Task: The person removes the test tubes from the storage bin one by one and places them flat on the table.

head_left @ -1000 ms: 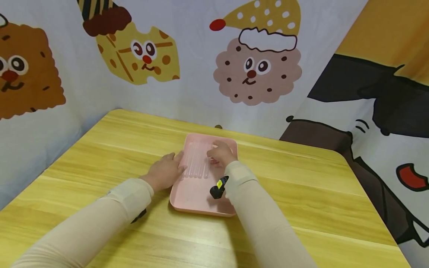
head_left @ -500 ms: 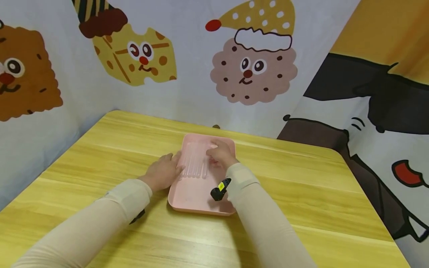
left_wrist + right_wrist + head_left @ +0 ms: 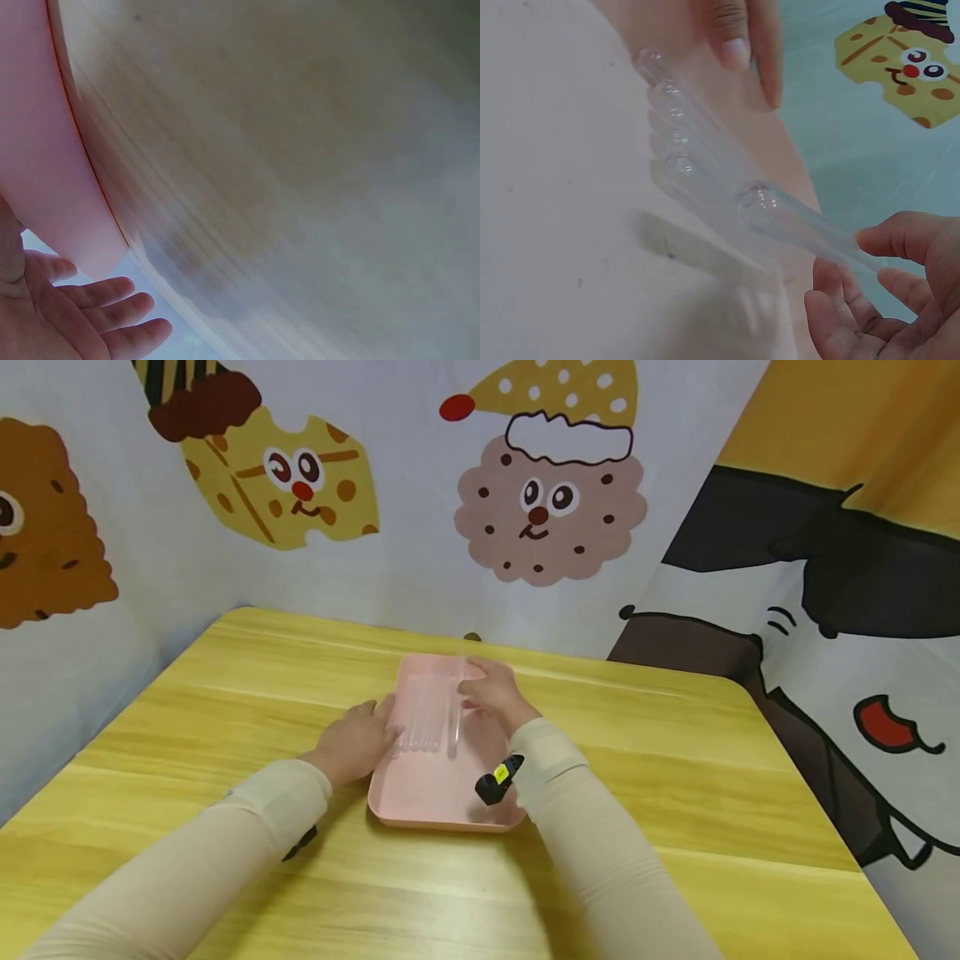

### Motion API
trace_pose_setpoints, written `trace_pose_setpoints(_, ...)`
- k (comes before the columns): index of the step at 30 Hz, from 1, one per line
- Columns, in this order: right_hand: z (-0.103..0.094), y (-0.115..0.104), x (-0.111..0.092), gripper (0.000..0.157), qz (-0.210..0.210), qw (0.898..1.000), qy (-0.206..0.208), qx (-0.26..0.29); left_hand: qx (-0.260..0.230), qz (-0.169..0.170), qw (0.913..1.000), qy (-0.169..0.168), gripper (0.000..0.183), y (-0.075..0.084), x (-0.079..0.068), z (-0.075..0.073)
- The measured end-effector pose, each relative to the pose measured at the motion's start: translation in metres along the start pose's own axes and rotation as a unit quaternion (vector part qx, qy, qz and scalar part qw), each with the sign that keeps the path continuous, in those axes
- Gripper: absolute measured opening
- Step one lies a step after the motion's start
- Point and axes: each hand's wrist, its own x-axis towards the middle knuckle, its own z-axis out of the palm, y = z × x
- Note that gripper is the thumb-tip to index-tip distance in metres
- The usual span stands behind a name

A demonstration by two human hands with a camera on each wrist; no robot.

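Observation:
Between thumb and index finger, my right hand pinches the upper end of a clear test tube. The tube slants, and its rounded bottom is raised over the pink tray, casting a shadow there. Several more clear test tubes lie side by side inside the tray, left of the held one. My left hand rests at the tray's left rim, fingers extended, its thumb reaching over the edge near the tubes. In the left wrist view, the relaxed fingers are spread beside the tray wall.
The tray stands on a yellow wood-grain table, toward its far edge. Behind the table hangs a white cloth printed with cartoon biscuits and cheese. A black wrist camera hangs over the tray's right side.
My right hand has lifted one test tube out of the row, tilting its top end up toward the far rim. The left hand stays at the tray's left side. The head view has shifted slightly.

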Motion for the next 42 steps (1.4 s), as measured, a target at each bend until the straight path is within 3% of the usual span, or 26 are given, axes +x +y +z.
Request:
trace_pose_setpoints(15,-0.023,-0.009,-0.018,0.067,-0.031,0.999,0.009,0.043,-0.006,0.002,0.9999,-0.011,0.061,0.002,0.002,0.004)
trace_pose_setpoints(28,-0.049,-0.016,-0.027,0.066,-0.042,0.998,0.03,0.026,-0.007,0.004,1.0,-0.005,0.061,0.0,0.001,-0.001)
trace_pose_setpoints(42,-0.082,0.0,-0.032,0.066,-0.029,0.998,0.047,0.027,-0.015,0.005,0.9998,-0.013,0.061,0.005,-0.001,-0.003)
